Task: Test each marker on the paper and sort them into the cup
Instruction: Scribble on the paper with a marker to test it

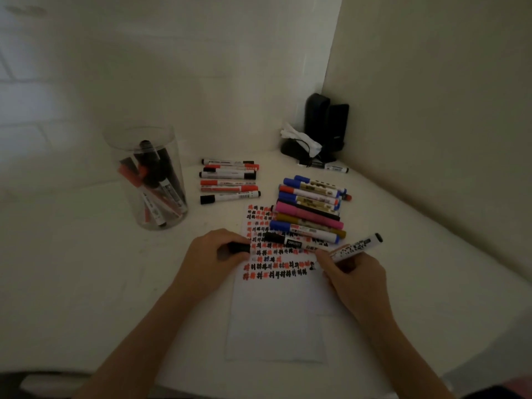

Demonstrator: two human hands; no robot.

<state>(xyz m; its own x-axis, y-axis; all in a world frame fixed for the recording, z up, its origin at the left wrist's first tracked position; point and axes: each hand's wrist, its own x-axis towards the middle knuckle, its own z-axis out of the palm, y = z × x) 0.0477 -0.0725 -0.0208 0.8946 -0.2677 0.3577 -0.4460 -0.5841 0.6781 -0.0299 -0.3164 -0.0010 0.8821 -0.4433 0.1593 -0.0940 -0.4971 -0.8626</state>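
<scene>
A white sheet of paper [276, 318] lies on the table, its upper half covered with rows of red and black test marks. My right hand [354, 280] grips a white marker with a black end [357, 246], its tip touching the paper at the end of a row. My left hand [213, 254] holds a black cap [239, 247] and rests on the paper's left edge. A clear plastic cup [149, 180] at the left holds several red and black markers.
A row of red and black markers [230, 181] lies behind the paper. A pile of blue, pink, gold and black markers [309, 210] sits on the paper's top right. Black objects and a white cloth [319, 133] stand in the corner against the walls.
</scene>
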